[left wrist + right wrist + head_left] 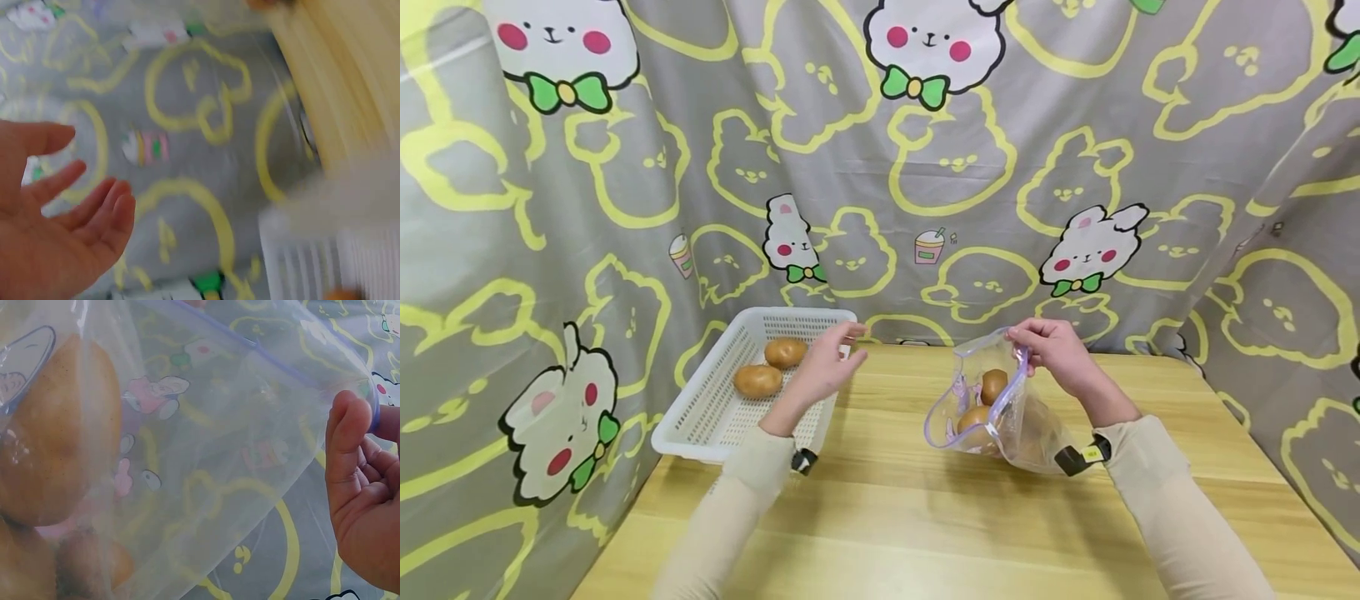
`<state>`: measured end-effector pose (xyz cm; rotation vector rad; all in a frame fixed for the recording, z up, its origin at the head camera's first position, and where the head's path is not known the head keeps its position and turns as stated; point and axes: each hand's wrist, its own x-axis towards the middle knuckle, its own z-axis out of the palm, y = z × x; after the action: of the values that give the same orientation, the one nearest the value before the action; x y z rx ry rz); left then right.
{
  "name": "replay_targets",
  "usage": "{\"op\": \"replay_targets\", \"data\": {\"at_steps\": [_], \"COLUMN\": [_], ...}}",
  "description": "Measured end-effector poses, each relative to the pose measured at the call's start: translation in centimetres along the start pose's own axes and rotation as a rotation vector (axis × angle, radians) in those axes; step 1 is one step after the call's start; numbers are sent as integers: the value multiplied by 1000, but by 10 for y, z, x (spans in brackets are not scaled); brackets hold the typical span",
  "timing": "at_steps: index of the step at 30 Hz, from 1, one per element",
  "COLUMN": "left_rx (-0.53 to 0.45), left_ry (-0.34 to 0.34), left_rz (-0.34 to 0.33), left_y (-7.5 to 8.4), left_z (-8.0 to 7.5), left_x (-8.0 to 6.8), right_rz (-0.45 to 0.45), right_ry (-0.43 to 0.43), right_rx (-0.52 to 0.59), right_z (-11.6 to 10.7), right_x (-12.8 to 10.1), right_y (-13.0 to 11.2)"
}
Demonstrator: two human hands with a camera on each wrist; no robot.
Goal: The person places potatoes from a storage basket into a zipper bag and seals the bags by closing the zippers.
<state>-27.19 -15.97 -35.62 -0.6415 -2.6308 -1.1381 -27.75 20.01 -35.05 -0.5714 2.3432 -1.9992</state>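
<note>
Head view: the right hand [1056, 346] pinches the purple zip rim of a clear bag [1000, 417], holding the mouth up and open over the wooden table [880, 517]. The bag's base rests on the table, right of centre. At least two potatoes sit inside it, one upper [993, 385] and one lower [973, 419], touching each other. Right wrist view confirms the pinch: the thumb [345, 440] presses the rim at the bag's corner against the fingers behind it, and a large potato [59, 431] fills the left of the frame behind the film, with more brown shapes below it, blurred. The left hand [826, 364] holds nothing; its fingers are spread and relaxed, and it hovers over the right edge of a white basket [700, 417]. Left wrist view, motion-blurred, shows the same: open palm [56, 237], fingers apart, nothing in it. The basket stands at the table's left rear corner, well apart from the bag. Two potatoes lie in it, one nearer the back [786, 352] and one in front [757, 380], just beside each other, both close to the left hand but not touched. A grey cloth [925, 167] with rabbit print hangs behind and to both sides.
</note>
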Motion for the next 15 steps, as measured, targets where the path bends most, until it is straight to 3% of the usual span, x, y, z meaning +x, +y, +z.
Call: {"op": "replay_targets", "data": {"at_steps": [7,15], "left_rx": [130,171], "left_ry": [-237,-354], "left_rz": [-61,-164], "left_y": [-52,-100], "left_z": [-39,-60], "left_x": [5,9], "right_rz": [1,9], "right_ry": [5,2], "right_rx": [-3,-4], "right_z": [-2,-4], "right_x": [-1,-3], "right_y": [-1,-1]}}
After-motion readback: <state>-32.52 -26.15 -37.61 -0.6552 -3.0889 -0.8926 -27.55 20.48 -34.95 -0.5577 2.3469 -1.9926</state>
